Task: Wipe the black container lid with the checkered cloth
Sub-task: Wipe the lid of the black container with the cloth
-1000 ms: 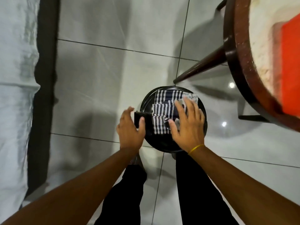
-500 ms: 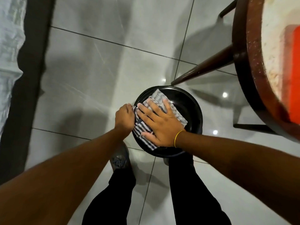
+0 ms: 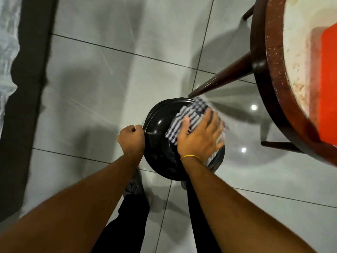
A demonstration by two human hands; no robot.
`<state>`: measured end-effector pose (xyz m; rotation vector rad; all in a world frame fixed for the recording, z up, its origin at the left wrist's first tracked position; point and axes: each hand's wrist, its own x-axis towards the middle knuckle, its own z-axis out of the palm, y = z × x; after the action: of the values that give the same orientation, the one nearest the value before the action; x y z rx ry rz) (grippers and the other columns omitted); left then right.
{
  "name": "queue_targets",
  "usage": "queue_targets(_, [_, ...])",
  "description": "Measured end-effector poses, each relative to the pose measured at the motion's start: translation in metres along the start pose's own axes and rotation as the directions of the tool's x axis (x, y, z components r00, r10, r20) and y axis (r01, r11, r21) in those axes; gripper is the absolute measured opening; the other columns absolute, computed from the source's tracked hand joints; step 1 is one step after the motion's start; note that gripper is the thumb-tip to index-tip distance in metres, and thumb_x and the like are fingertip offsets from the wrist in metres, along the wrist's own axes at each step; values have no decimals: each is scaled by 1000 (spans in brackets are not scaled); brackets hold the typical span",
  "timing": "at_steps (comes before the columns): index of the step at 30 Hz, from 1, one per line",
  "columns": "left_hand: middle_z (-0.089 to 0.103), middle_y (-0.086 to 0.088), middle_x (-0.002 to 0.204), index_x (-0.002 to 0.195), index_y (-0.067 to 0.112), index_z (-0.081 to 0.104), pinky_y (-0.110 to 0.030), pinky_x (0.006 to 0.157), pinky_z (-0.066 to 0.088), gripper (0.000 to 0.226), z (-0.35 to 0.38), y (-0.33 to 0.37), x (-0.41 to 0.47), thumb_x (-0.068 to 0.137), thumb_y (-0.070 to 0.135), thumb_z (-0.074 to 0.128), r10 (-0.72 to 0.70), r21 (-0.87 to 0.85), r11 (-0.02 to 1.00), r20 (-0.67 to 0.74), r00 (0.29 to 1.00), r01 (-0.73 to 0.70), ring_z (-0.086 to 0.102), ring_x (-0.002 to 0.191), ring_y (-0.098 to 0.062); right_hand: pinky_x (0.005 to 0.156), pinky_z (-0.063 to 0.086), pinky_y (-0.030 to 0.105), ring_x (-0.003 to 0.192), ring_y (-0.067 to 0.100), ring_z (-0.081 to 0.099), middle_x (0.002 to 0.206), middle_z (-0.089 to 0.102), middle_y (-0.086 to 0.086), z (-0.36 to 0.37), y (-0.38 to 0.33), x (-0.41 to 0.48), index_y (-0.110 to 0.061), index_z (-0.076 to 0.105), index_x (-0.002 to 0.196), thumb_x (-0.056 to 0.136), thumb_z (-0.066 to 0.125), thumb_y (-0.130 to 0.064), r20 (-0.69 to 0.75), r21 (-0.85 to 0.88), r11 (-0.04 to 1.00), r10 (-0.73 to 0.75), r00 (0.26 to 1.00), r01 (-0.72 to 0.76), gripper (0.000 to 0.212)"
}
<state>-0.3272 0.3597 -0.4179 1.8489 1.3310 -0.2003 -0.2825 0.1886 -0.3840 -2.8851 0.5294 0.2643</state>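
Observation:
A round black container lid (image 3: 158, 125) is held above the grey tiled floor, in front of my legs. My left hand (image 3: 131, 138) is closed in a fist on the lid's left rim. A blue-and-white checkered cloth (image 3: 189, 115) lies on the right half of the lid. My right hand (image 3: 199, 136) presses flat on the cloth, fingers spread and pointing up-right, blurred by motion. A yellow band circles my right wrist. The lid's right edge is hidden under the cloth and hand.
A round dark wooden table (image 3: 273, 52) with slanted legs stands at the right, holding an orange object (image 3: 328, 84). A white fabric (image 3: 7, 42) and a dark strip run along the left edge. My black trouser legs and a shoe (image 3: 133, 185) are below.
My right hand has swept the cloth from the lid's left side to its right side. My left hand stays on the left rim, now a closed fist.

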Motion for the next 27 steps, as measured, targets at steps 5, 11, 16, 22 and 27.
queue_targets(5, [20, 11, 41, 45, 20, 31, -14, 31, 22, 51, -1, 11, 1, 88, 13, 57, 35, 59, 998, 36, 999, -37, 25, 31, -14, 115, 39, 71, 156, 37, 43, 170, 45, 8, 2, -6, -23, -21, 40, 165, 102, 38, -69, -32, 211, 754, 641, 767, -622, 79])
queue_targets(11, [20, 10, 43, 44, 21, 32, -14, 31, 22, 52, -3, 15, 1, 89, 12, 56, 79, 86, 993, 59, 995, -84, 29, 30, -11, 119, 33, 72, 162, 39, 32, 177, 33, 9, -3, -5, -25, -18, 32, 170, 107, 38, -66, 64, 231, 707, 674, 736, -668, 80])
queue_targets(16, [24, 8, 44, 46, 19, 34, -14, 33, 24, 52, -4, 14, 1, 92, 11, 56, 93, 118, 988, 67, 993, -100, 29, 30, -12, 121, 33, 71, 166, 43, 23, 181, 19, 15, -44, 43, -22, -16, 25, 171, 99, 36, -73, 169, 50, 989, 132, 977, -142, 93])
queue_targets(22, [17, 11, 44, 45, 22, 27, -13, 35, 27, 57, -6, 19, -1, 91, 9, 58, 117, 164, 978, 60, 991, -125, 29, 30, -14, 128, 25, 73, 170, 34, 25, 180, 31, 8, -68, 111, 43, -28, 51, 159, 97, 62, -52, 461, 113, -22, -885, -72, 993, 68])
queue_targets(27, [15, 11, 43, 47, 22, 26, -17, 33, 25, 55, -4, 16, -2, 89, 9, 58, 89, 146, 984, 63, 994, -97, 25, 32, -14, 133, 3, 70, 172, 36, 16, 185, 17, 9, -45, 80, 92, -26, 32, 171, 97, 63, -41, 498, 294, -722, -444, -745, 627, 81])
